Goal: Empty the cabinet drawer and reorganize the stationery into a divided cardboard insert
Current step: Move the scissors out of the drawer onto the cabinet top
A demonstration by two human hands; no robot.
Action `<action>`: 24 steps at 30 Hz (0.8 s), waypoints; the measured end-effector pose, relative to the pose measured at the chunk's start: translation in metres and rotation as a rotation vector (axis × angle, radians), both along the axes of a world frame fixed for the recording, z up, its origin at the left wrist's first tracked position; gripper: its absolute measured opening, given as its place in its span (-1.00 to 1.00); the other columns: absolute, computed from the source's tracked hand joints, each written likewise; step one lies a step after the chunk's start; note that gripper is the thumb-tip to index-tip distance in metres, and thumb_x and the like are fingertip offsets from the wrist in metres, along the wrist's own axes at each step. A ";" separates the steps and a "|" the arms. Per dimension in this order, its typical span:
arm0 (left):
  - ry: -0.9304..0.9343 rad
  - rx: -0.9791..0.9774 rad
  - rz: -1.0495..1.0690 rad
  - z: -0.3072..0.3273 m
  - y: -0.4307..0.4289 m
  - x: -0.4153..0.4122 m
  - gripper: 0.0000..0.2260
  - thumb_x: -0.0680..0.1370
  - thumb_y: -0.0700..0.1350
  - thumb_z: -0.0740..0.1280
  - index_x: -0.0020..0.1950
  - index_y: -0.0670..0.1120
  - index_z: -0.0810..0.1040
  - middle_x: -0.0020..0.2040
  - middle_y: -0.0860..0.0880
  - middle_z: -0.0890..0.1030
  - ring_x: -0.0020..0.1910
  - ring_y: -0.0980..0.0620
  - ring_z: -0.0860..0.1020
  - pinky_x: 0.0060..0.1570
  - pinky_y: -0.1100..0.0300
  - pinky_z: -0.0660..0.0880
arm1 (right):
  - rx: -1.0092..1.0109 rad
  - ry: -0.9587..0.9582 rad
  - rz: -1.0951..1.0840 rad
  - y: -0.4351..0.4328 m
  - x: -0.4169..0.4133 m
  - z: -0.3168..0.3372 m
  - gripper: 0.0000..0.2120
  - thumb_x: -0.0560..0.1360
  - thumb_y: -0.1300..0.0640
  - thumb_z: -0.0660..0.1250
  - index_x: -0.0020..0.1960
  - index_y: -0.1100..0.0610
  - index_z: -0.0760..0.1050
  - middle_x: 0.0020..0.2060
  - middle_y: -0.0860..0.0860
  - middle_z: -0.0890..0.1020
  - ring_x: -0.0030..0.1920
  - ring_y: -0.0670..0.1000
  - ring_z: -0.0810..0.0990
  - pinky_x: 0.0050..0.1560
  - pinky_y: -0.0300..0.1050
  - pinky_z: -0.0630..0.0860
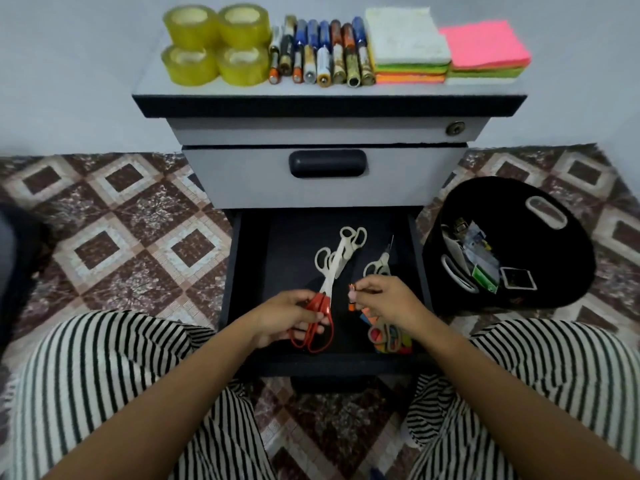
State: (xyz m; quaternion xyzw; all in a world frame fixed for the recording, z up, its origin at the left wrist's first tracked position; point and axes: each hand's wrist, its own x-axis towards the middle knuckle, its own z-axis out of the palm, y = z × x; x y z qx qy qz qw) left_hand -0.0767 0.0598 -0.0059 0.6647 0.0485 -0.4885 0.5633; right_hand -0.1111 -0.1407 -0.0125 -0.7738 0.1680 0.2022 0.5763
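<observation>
Beyond the fingers stood a small grey cabinet with a dark-edged top. It had a dark recessed handle on its closed drawer front and a round lock further up, to the fingers' right. Behind it rose a plain pale wall. Left, right and short of the fingers spread a floor of brown-and-cream diamond tiles. The light was soft and even.

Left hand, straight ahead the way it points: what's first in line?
Likely the white scissors in the drawer; the left hand holds red scissors pointing at them. Depth unclear.
</observation>
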 end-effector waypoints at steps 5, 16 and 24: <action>-0.096 -0.102 0.001 0.037 0.005 -0.013 -0.87 0.54 -0.30 0.29 0.02 -0.12 0.54 -0.11 -0.06 0.65 -0.10 0.02 0.62 0.01 0.08 0.48 | 0.133 -0.106 -0.127 0.002 -0.015 0.047 -0.99 0.50 0.23 0.36 -0.10 0.15 0.55 -0.23 0.05 0.60 -0.22 -0.05 0.60 -0.23 -0.27 0.54; -0.467 -0.227 0.152 0.179 0.001 0.035 -0.85 0.54 -0.31 0.27 0.05 -0.13 0.55 -0.14 -0.06 0.64 -0.23 0.07 0.63 -0.33 0.27 0.51 | 0.146 -0.427 -0.130 0.006 0.059 0.224 -0.91 0.48 0.27 0.37 -0.05 0.15 0.50 -0.27 0.07 0.59 -0.32 -0.04 0.57 -0.30 -0.26 0.56; -0.672 -0.155 0.293 0.270 -0.013 0.102 -0.81 0.53 -0.32 0.30 0.11 -0.14 0.50 -0.15 -0.11 0.63 -0.30 0.04 0.62 -0.41 0.20 0.55 | -0.173 -0.405 -0.106 0.011 0.147 0.279 -0.92 0.47 0.30 0.37 -0.18 0.21 0.49 -0.37 0.11 0.56 -0.41 -0.03 0.54 -0.40 -0.24 0.52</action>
